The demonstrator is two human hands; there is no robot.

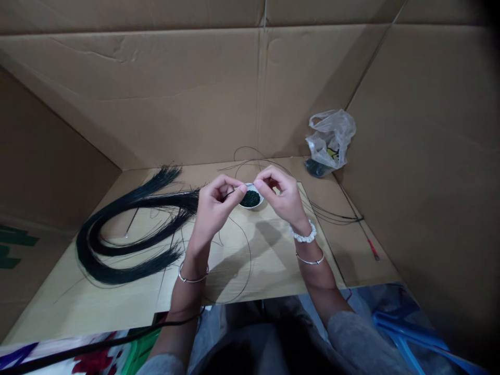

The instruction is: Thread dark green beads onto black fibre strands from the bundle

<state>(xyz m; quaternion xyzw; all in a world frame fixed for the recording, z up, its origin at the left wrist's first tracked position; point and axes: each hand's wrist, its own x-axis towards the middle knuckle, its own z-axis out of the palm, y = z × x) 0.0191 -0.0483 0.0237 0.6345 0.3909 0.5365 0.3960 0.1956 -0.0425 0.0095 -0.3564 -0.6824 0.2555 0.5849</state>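
Above a bead bowl [255,205], pinching hands [214,205] [282,195]

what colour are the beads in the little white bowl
Dark green, best seen in the head view, where the beads sit in the white bowl.

I have the left hand [214,205] and right hand [279,195] raised, fingertips pinched close together over a small white bowl [261,201] of dark green beads [250,198]. A thin metal needle [247,184] sits between them; I can't tell which hand grips it. A long bundle of black strands [117,239] lies left of the bowl on a pale wooden surface [97,307], inside a cardboard box [410,156], with a crumpled plastic bag [332,138] at back right.
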